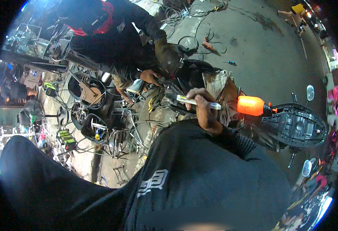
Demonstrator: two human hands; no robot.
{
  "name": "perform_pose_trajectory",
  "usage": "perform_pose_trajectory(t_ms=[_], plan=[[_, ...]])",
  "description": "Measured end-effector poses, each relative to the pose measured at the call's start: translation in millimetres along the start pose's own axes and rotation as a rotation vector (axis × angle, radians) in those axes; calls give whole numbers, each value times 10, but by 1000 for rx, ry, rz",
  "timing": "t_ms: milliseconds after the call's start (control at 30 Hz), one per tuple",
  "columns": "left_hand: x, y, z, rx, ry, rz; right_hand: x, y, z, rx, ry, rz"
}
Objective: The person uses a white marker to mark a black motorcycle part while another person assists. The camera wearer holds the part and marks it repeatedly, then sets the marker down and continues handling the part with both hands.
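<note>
My right hand (204,109) is closed around a slim white marker-like stick (192,101), held roughly level in front of my dark clothing. Thumb and fingers pinch it near its middle, and both ends stick out. Whether it is a marker or a tube I cannot tell. My left hand is out of view. Just beyond my right hand, a co-worker in dark clothes (115,42) bends over dark parts; one bare hand (149,77) of theirs shows there. To the right of my hand is a bright orange bottle (250,106) with a black nozzle.
A black motorbike seat base (298,125), with mirrors (310,92) near it, is at the right. Cables, black tubs (86,88) and a green-and-black box (66,138) crowd the left. An orange clamp (209,45) and a blue-handled tool (229,62) lie on the far floor.
</note>
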State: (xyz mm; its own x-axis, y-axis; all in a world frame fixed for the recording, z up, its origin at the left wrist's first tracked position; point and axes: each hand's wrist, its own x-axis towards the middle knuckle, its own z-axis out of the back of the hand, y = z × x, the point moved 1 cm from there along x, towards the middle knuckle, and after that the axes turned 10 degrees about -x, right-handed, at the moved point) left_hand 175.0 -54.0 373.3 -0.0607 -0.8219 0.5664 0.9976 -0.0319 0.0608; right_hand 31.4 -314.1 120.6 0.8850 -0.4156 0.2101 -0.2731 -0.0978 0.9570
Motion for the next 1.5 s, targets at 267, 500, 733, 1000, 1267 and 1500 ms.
perform_pose_trajectory(t_ms=[267,500,733,1000,1267,1500], plan=[[-262,138,-46,-109,-70,23,-318,-148,-125,-57,-175,-65],[-217,118,-634,-315,-125,212,-219,-146,129,-141,8,-269],[-295,-565,-2701,-860,392,932,426,-165,529,-286,498,-182],[-845,-993,-2810,-1377,357,1622,1328,-578,798,116,915,-194],[-2165,-1032,-3080,-815,465,1721,2035,-2155,716,-347,385,-249],[-2597,-1457,-3474,-485,365,1873,1632,-2808,416,-631,126,-27]])
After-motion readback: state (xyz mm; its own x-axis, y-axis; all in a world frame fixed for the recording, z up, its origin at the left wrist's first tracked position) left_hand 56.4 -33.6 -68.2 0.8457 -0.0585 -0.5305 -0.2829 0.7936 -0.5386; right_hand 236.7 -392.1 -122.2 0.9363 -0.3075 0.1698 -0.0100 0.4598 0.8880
